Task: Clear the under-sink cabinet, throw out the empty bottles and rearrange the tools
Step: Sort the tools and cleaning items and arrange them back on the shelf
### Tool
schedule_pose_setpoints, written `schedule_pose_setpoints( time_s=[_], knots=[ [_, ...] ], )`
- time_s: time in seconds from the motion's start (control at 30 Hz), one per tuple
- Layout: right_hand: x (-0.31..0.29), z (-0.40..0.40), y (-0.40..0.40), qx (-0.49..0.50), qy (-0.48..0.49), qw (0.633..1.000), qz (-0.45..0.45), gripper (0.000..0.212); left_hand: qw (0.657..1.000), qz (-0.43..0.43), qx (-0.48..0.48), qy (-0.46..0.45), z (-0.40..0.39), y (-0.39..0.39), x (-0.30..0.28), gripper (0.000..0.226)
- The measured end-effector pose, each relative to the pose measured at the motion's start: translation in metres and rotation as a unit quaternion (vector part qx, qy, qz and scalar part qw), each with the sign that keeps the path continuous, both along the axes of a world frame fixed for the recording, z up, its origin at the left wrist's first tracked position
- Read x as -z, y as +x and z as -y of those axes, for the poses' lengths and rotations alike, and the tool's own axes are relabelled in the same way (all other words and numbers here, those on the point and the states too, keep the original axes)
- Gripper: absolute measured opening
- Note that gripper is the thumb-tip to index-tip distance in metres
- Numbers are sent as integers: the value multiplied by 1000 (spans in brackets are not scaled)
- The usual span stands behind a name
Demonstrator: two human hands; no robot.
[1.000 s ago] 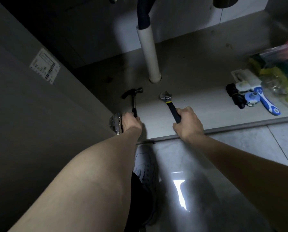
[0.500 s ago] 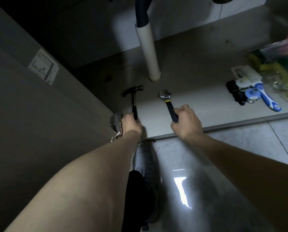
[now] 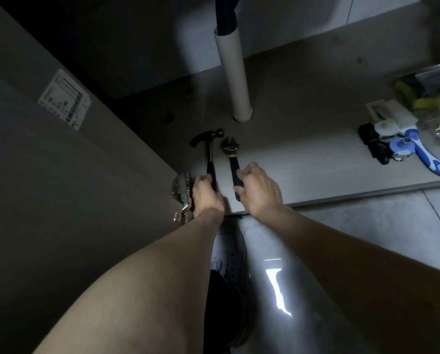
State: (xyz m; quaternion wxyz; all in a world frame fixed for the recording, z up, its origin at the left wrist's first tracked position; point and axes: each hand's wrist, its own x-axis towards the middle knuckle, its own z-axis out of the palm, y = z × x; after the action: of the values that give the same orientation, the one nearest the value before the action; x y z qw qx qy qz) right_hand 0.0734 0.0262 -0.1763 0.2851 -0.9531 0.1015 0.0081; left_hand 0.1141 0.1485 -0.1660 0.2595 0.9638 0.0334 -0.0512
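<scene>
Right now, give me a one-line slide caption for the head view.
Left hand holds the hammer and right hand the adjustable wrench, side by side on the cabinet floor before the drain pipe.

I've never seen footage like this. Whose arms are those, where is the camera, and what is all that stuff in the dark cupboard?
There is no machine here: the camera sits on a person's head and looks down at their own bare arms. They crouch before an open under-sink cabinet with a white drain pipe at its middle. The left hand grips the handle of a black claw hammer. The right hand grips the dark handle of an adjustable wrench. Both tools lie side by side on the grey cabinet floor. To the right lie a blue-and-white handled brush, small black parts and a clear bag of yellow-green sponges.
</scene>
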Motion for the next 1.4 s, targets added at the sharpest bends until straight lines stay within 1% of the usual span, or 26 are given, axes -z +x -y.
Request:
schedule_pose_setpoints(
  time_s=[0.23,0.43,0.5,0.6,0.63,0.7,0.77,0.8,0.87,0.93,1.0,1.1,1.23,1.33,1.4],
  knots=[
    [5,-16,7,-13,-32,999,9,33,1000,-13,-4,-5,2,1,1,42],
    [7,-20,3,-36,-56,998,5,37,1000,-18,-1,-3,1,2,-3,36],
    [5,-17,2,-43,-37,998,-4,37,1000,-22,1,-1,2,2,-5,37],
    [-5,-3,-10,-39,54,998,-18,37,1000,-23,-14,5,6,-2,-11,32],
    [-9,5,-19,-32,68,997,-17,39,999,-20,-21,13,8,-5,-14,32],
    [-14,26,-45,-11,65,998,-18,40,999,-2,-25,34,15,-17,-21,36],
    [-17,52,-81,5,46,998,-49,35,999,22,-17,29,25,-41,-29,39],
    [-17,65,-100,7,35,996,-86,34,999,32,-6,19,31,-54,-33,39],
    [-23,93,-144,0,7,983,-182,34,997,43,56,7,43,-88,-35,36],
    [-28,119,-192,-21,-37,970,-238,32,988,19,150,10,51,-125,-29,31],
    [-31,141,-243,-20,-66,961,-266,29,974,-27,222,20,56,-165,-21,25],
    [-28,159,-323,44,-60,945,-320,23,953,-100,282,35,59,-226,-9,27],
    [-5,151,-422,131,-52,920,-366,27,929,-191,310,63,60,-312,8,24],
    [11,127,-468,129,-11,902,-411,27,915,-255,303,82,55,-369,23,19],
    [19,111,-484,126,5,902,-413,27,907,-283,294,102,49,-398,32,21]
  ],
)
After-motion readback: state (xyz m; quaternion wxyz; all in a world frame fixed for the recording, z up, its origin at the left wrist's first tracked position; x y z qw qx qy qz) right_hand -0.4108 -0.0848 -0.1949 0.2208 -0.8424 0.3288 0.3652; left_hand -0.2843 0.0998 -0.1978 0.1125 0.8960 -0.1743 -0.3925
